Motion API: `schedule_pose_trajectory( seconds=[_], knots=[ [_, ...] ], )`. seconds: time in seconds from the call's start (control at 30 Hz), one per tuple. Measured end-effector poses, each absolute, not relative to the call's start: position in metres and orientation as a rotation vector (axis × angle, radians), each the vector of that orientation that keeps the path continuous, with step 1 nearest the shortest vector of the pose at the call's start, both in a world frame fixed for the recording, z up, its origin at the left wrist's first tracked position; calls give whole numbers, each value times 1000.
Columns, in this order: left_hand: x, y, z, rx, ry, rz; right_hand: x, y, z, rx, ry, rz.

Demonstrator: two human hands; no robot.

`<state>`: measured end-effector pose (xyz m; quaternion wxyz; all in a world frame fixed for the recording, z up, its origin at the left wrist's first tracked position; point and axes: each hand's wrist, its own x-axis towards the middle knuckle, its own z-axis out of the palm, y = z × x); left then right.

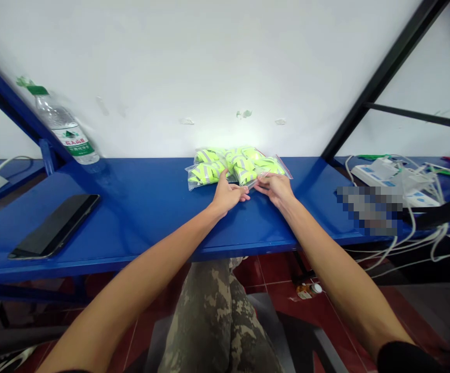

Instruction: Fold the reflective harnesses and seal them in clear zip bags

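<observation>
Sitting with my camouflage trousers [199,316] at the front edge of the bench [147,207], I reach over it with both arms. A dark phone [56,228] lies by the front left corner, well apart from my hands. Beyond the middle of the front edge, my left hand [229,197] has its thumb raised clear of the fingers, against the near side of some clear bags of yellow-green strips [244,165]; I see nothing gripped there. My right hand [277,189] has thumb and forefinger drawn together, apparently pinching the clear film at the bags' near side. The bags lie straight past my fingertips, close to the back edge, their long axis running side to side along it: left hand left of their middle, right hand right of it, neither clearly nearer. Towards the back left corner stands a water bottle [67,129], and behind everything rises the white wall [150,77].
</observation>
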<state>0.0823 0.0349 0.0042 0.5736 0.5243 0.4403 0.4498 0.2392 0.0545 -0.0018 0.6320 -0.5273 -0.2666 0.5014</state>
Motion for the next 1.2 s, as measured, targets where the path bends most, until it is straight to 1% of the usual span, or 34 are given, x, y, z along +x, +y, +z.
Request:
schedule_pose_trajectory(
  seconds=[0.27, 0.57, 0.8, 0.9, 1.07, 1.1, 1.13, 1.2],
  knots=[
    [83, 36, -3, 1336, 1004, 1005, 242, 57, -3, -1189, -598, 1070],
    [78, 37, -17, 1650, 931, 953, 238, 56, -6, -1235, -637, 1054],
    [78, 30, -15, 1763, 936, 933, 228, 45, -7, -1089, -840, 1146],
    [76, 22, -6, 1938, 992, 962, 227, 44, -4, -1077, -821, 1089],
    [56, 24, 35, 2497, 1341, 1357, 225, 66, 22, -992, -922, 1047],
    [50, 29, 43, 2575, 1405, 1394, 222, 75, 28, -992, -965, 1056],
    [44, 35, 50, 2635, 1460, 1382, 219, 84, 33, -1002, -1020, 1074],
    [33, 50, 54, 2715, 1559, 1238, 210, 102, 37, -1061, -1160, 1061]
  ],
)
